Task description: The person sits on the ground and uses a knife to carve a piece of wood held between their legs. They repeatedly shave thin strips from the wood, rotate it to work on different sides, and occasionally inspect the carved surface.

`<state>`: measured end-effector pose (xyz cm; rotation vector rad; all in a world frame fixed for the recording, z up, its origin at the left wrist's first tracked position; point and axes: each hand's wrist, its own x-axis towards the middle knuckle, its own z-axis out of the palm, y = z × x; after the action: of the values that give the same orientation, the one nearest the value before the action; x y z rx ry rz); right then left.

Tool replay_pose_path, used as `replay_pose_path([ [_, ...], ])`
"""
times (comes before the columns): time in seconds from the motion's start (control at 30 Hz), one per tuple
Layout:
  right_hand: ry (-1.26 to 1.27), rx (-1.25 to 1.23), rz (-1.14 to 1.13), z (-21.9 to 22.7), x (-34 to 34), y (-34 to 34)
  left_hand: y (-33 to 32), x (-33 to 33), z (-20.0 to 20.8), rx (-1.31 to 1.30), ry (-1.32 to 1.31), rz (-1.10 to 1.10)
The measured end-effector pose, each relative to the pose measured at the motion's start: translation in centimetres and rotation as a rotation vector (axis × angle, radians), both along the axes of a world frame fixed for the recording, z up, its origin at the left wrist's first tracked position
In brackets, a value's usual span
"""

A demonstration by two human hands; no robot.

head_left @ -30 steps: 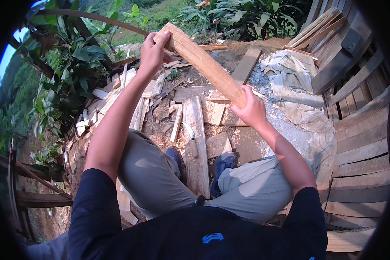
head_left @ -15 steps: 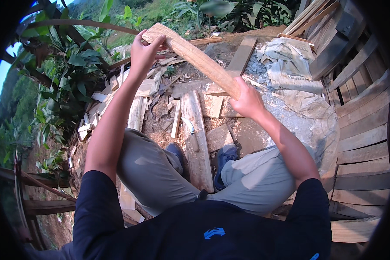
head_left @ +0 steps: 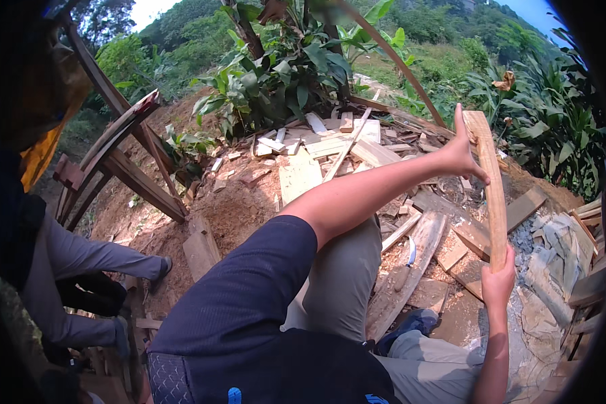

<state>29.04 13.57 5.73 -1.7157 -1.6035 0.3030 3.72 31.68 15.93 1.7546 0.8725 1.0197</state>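
A long, slightly bent piece of pale wood [head_left: 495, 195] stands nearly upright in front of me, to the right. My right hand [head_left: 498, 277] is closed around its lower end. Near the upper end, my left hand [head_left: 464, 153] has thumb and fingers spread apart beside the wood's left edge; whether it presses against the wood I cannot tell. Between my feet, a curved-bladed knife [head_left: 402, 275] with a wooden handle lies on a worn plank [head_left: 421, 259].
Offcuts and boards [head_left: 301, 176] litter the ground ahead. At left are a wooden frame [head_left: 131, 172] and another person's grey-trousered leg [head_left: 91, 256]. A crumpled pale sack [head_left: 552, 259] and stacked slats lie at right. Leafy plants [head_left: 276, 74] grow beyond.
My view has swung left, bringing the other person's legs into sight. The piece of wood has gone from slanting to nearly upright. My left hand's fingers have spread wider.
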Motion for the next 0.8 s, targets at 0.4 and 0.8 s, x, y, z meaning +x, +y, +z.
replay_pose_path([
  [0.4,0.261,-0.066,0.379,-0.8,-1.7,0.0,-0.6,1.1,-0.3,-0.053,-0.323,0.201],
  [0.8,0.267,0.05,0.383,-3.1,-1.6,0.2,-2.7,3.5,-0.1,0.138,-0.205,0.318],
])
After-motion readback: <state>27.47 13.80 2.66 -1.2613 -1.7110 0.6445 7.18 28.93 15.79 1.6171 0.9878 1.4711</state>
